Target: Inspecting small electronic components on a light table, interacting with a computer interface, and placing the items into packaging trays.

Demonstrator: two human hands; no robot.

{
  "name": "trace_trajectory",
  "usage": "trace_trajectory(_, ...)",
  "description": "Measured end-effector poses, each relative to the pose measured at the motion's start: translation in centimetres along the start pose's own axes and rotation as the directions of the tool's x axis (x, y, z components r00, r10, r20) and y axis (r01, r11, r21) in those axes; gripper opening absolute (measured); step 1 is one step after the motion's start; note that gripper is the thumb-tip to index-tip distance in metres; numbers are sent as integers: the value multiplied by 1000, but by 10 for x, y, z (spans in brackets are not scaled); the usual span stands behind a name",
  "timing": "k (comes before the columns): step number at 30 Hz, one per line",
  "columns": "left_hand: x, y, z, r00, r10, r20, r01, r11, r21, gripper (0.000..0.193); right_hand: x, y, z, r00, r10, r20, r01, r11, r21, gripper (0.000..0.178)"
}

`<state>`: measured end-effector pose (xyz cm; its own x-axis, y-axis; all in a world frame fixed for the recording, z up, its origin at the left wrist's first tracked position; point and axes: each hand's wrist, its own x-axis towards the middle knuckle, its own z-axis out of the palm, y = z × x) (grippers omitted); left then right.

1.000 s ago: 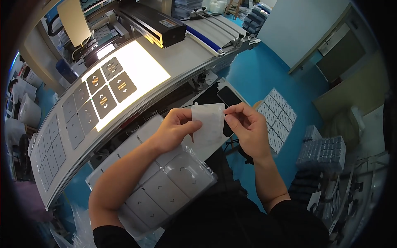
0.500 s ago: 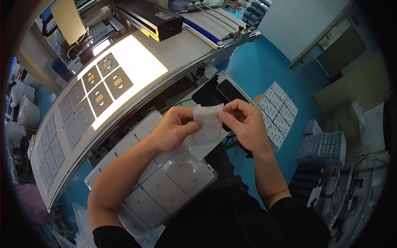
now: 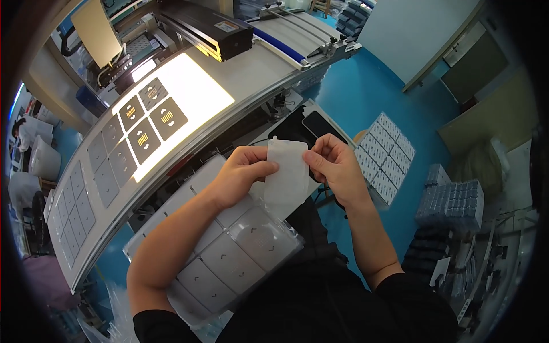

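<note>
I hold a small translucent plastic pouch (image 3: 287, 171) upright between both hands, in front of my chest. My left hand (image 3: 243, 171) pinches its left edge with thumb and fingers. My right hand (image 3: 333, 166) pinches its upper right edge. Below the pouch, a clear bag of flat square grey parts (image 3: 229, 257) lies across my lap, under my left forearm. Whether anything is inside the pouch I cannot tell.
A curved conveyor (image 3: 108, 171) runs along my left with grey square parts (image 3: 86, 194) and a bright backlit panel (image 3: 171, 108) bearing dark squares. Trays of packed parts (image 3: 386, 154) and stacked grey trays (image 3: 452, 200) stand on the blue floor (image 3: 366, 86) to my right.
Both hands lowered the pouch slightly and drew closer together around it. My right hand shifted its pinch along the top right edge.
</note>
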<state>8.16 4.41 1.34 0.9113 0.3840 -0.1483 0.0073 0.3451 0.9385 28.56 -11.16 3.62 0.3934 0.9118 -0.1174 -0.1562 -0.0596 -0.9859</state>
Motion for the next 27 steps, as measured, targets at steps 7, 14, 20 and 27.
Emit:
trace_trajectory(7, -1, -8, 7, 987, 18, -160, -14, 999, 29, 33, -16, 32, -12, 998, -18, 60, 7, 984, 180, 17)
trace_trajectory(14, -7, -14, 36, 943, 269, 196, -305, 465, 831, 32, -13, 100, -35, 991, -132, -2, 129, 974, -184, 19)
trace_trajectory(20, -9, -8, 58, 763, 441, 472, -552, 67, 831, 49, 55, 116, -68, 710, -702, 53, 555, 511, -656, 32)
trace_trajectory(27, -103, 59, 54, 543, 833, -111, -327, 331, 885, 39, 92, 145, -77, 729, -622, 286, 570, 320, -757, 50)
